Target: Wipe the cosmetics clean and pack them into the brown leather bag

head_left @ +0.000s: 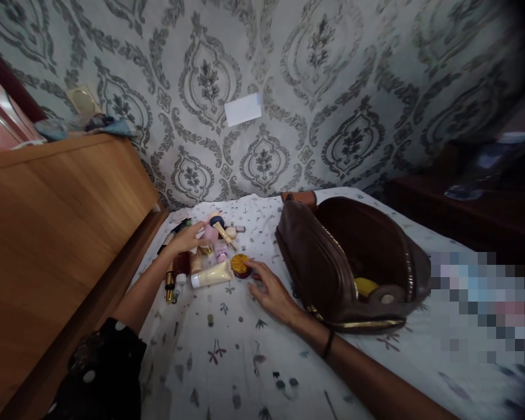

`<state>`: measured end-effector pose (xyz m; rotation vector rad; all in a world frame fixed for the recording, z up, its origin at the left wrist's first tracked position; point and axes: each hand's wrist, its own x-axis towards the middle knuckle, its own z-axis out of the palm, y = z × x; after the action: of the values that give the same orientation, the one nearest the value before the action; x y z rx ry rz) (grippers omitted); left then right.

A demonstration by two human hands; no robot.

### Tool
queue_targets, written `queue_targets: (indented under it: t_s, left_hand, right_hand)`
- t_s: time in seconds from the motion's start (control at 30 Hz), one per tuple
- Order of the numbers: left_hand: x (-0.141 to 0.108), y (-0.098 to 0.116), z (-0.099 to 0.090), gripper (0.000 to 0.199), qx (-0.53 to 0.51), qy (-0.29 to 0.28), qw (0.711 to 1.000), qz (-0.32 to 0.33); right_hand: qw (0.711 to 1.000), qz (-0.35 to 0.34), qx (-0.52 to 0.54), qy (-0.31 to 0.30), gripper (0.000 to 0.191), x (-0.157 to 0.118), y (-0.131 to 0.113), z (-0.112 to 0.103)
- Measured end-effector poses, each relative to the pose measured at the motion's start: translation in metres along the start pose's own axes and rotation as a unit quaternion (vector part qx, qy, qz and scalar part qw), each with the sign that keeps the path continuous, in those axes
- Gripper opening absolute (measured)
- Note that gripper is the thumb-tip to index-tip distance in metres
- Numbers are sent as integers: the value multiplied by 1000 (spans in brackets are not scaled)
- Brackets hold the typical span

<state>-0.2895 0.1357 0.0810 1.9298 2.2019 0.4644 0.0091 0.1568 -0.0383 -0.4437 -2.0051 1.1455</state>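
Observation:
My left hand (186, 239) is over a cluster of cosmetics on the bed, its thumb and fingers apart at the left side of a pink rounded item (210, 234). My right hand (272, 293) has its fingers stretched out, with a fingertip at the right edge of a round jar with a yellow lid (240, 264). Between the hands lies a cream-coloured squeeze tube (212, 274) with a white cap. Near it are a small purple-and-white bottle (221, 252), a slim beige tube (224, 234), a dark red bottle (182, 265) and a gold-and-black tube (170, 287).
A brown bag (315, 256) stands unzipped on the right, a yellow item (366, 286) inside. Behind it is a tan case (300, 199). A wooden panel (70, 233) borders the left side, the patterned wall (262, 76) the back. A clear bottle (485, 166) stands far right.

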Motion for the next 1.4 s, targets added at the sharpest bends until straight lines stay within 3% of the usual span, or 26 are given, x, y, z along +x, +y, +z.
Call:
queue_targets:
  t_s: [0.07,0.17,0.33,0.5,0.6,0.7,0.77,0.8,0.87,1.0,1.13,1.23,1.4]
  left_hand:
    - [-18,8,4,66,-81,28,996,18]
    - [-47,36,13,68,-251,54,966,34]
    - [-86,90,38,70,-349,-4,937,29]
    - [-106,109,63,68,-344,-18,938,36]
    - [-118,108,65,66,-306,52,951,-1]
    - [-132,119,66,50,-223,171,959,-34]
    - [-141,131,75,43,-165,221,961,-11]
    - [-144,136,83,41,-144,211,967,17]
    - [-147,145,102,41,-103,151,980,85]
    - [-141,149,125,40,-52,138,982,117]
    - [-127,150,114,40,-73,127,986,73]
    - [-119,149,106,48,-136,107,985,21]
    - [-117,135,109,58,-260,130,954,-75]
  right_hand:
    - [1000,0,-3,2,52,1,-1,1]
    - [1000,6,-5,24,48,2,-9,0]
    - [996,6,64,63,66,1,-25,0]
    - [991,15,128,48,60,-4,-33,-1]
    - [991,51,104,62,58,-12,-35,-4]
    - [992,87,85,43,64,-23,-38,-6]
    - [992,98,81,21,65,-29,-39,-5]
    - [992,96,78,9,62,-31,-39,-5]
    - [995,81,65,-6,50,-33,-38,-4]
    - [997,68,27,-7,34,-31,-37,-4]
    - [996,86,7,-8,31,-29,-40,-7]
    - [996,91,2,-15,39,-30,-42,-8]
    - [996,59,-41,-46,54,-34,-43,-8]
